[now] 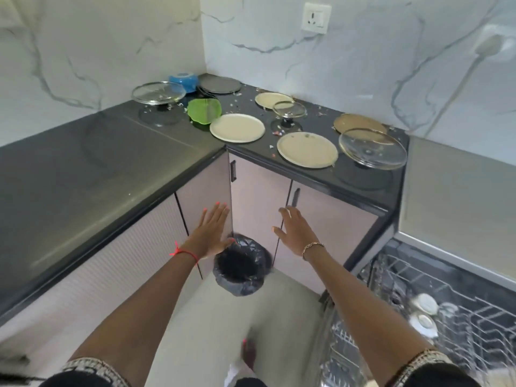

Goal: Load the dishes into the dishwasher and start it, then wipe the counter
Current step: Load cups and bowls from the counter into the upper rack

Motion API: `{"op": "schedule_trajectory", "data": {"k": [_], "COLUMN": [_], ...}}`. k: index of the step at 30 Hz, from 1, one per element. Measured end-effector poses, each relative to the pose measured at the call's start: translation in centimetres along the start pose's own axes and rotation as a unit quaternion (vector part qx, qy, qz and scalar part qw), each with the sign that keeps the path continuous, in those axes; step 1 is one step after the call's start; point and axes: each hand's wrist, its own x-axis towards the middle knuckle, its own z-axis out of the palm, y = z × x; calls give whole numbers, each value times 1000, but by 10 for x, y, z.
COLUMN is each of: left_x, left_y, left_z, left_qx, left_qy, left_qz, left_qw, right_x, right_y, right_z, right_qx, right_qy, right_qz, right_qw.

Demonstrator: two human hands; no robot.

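Dishes lie on the dark corner counter [83, 174]: two cream plates [237, 127] [307, 150], a smaller cream plate [272, 99], a brown plate [358, 122], a grey plate [220, 84], a green dish [203, 110], a blue bowl [183, 81]. Three glass lids [158, 92] [289, 109] [372, 148] rest among them. The open dishwasher's rack [446, 308] at lower right holds two small white pieces. My left hand [210, 231] and my right hand [294, 229] stretch forward below counter level, fingers straight, holding nothing.
Crumbs and scraps are scattered over the counter around the plates. A bin with a black liner [241, 265] stands on the floor in the cabinet corner, just below my hands. Cabinet doors with dark handles [294, 197] face me. A wall socket [315, 18] sits above.
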Motion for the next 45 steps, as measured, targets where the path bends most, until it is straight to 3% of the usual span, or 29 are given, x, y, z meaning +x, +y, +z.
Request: {"op": "schedule_trajectory", "data": {"k": [19, 36, 45], "left_x": [248, 431, 487], "left_y": [-167, -357, -402], "left_z": [-49, -55, -46], "left_qx": [-59, -100, -65], "left_qy": [75, 37, 65], "left_qz": [-145, -190, -214], "left_qw": [985, 976, 972], "right_x": [348, 649, 783], "right_y": [7, -39, -75], "right_z": [-48, -43, -23], "right_qx": [22, 85, 109], "right_qy": [-7, -14, -40], "right_qz": [-107, -78, -76], "right_qw": [994, 993, 990]}}
